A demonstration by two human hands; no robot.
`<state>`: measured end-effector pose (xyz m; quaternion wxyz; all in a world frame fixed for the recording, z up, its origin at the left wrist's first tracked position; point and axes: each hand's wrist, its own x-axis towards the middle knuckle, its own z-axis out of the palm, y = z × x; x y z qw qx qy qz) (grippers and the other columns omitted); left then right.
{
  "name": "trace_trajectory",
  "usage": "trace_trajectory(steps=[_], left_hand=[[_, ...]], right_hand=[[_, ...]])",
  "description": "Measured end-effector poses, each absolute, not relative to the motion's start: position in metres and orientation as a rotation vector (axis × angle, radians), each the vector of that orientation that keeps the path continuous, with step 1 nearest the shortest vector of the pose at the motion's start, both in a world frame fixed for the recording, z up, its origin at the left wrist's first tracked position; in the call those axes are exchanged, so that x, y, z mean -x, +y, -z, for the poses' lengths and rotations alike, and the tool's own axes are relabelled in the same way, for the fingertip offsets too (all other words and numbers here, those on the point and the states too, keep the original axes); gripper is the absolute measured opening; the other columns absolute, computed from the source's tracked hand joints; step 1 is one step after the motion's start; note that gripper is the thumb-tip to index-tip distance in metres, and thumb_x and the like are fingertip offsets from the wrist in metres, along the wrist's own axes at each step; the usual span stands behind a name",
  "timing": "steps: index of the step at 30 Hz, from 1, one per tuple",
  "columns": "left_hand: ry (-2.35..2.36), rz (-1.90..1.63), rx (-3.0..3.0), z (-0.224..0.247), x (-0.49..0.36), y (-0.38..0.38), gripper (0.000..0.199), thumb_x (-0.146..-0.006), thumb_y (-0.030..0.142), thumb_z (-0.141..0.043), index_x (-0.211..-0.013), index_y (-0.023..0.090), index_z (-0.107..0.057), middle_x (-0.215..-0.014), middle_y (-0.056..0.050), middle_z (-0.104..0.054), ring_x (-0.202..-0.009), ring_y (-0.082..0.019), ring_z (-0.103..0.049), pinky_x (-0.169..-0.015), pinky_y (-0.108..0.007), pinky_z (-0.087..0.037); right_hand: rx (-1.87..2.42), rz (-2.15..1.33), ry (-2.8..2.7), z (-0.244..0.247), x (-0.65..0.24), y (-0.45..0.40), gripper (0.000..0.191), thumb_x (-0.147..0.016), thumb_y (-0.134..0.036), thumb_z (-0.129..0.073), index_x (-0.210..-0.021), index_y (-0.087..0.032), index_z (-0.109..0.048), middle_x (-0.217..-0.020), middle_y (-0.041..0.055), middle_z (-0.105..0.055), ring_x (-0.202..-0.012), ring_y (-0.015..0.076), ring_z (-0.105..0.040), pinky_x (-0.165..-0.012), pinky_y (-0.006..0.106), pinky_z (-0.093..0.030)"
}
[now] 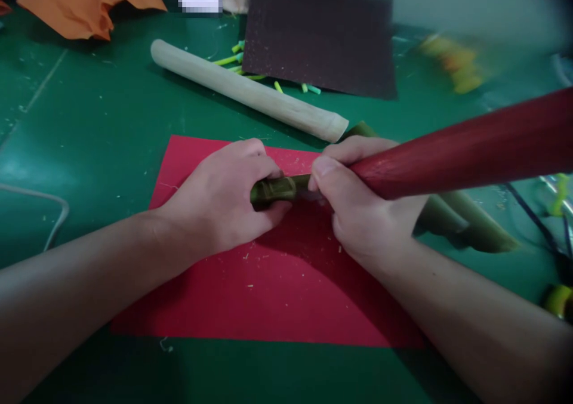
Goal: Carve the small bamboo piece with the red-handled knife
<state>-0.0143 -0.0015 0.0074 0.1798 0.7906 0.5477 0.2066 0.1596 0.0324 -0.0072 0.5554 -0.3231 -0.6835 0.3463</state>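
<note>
Green, bamboo-like stick (274, 191) sits in the person's left grip (224, 198), which is closed around it, thumb on the near side and fingers on the far side; the right grip (364, 213) is closed on the narrow end of a red handle (470, 144) that slants up to the right; the stick's thinner part runs toward the right fingertips, and the fingers hide most of what the handle ends in; under both hands lies a red sheet (233, 308), strewn with pale flecks (250, 286); green curved pieces (468, 219) lie beside the right wrist on the green tabletop (111, 105); beyond the sheet a pale rod (250, 91) lies aslant; behind it a dark sheet (320, 37) partly covers yellow-green sticks (228, 59); crumpled orange paper (76, 4) lies far left, a blurred yellow item (461, 70) far right.
</note>
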Motion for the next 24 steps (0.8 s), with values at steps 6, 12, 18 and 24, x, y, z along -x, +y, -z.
trace_trajectory(steps=[6,12,18,24], left_hand=[[1.549,-0.589,-2.238,-0.0069,0.0147,-0.0019,0.013,-0.084,0.034,-0.068,-0.08,0.021,-0.068,-0.085,-0.004,-0.063,-0.076,-0.018,-0.06,-0.064,-0.033,-0.044],[1.571,-0.577,-2.237,-0.0076,0.0134,-0.0023,0.014,-0.083,0.033,-0.069,-0.078,0.02,-0.066,-0.082,-0.002,-0.061,-0.073,-0.017,-0.058,-0.061,-0.031,-0.042],[1.546,-0.56,-2.213,-0.0079,0.0144,-0.0026,0.013,-0.084,0.033,-0.068,-0.086,0.02,-0.069,-0.088,-0.004,-0.063,-0.079,-0.019,-0.06,-0.064,-0.032,-0.044],[1.557,-0.545,-2.21,-0.0081,0.0131,-0.0027,0.011,-0.084,0.031,-0.069,-0.086,0.02,-0.068,-0.087,-0.003,-0.062,-0.077,-0.018,-0.059,-0.063,-0.031,-0.043]], right_hand=[[0.751,-0.796,-1.624,0.0075,-0.1597,0.0331,0.026,-0.078,-0.008,-0.066,-0.058,-0.024,-0.06,-0.057,-0.0045,-0.057,-0.052,0.0113,-0.056,-0.052,0.027,-0.05],[0.732,-0.796,-1.652,0.0087,-0.1618,0.0331,0.026,-0.08,-0.009,-0.067,-0.06,-0.025,-0.06,-0.058,-0.0038,-0.059,-0.052,0.0129,-0.057,-0.051,0.028,-0.05],[0.741,-0.804,-1.622,0.0071,-0.1603,0.0344,0.026,-0.078,-0.006,-0.066,-0.06,-0.025,-0.061,-0.057,-0.004,-0.059,-0.05,0.0112,-0.055,-0.053,0.027,-0.051],[0.715,-0.804,-1.737,0.0023,-0.1626,0.0351,0.03,-0.076,-0.003,-0.065,-0.055,-0.024,-0.057,-0.053,-0.0044,-0.056,-0.048,0.0108,-0.054,-0.047,0.026,-0.048]])
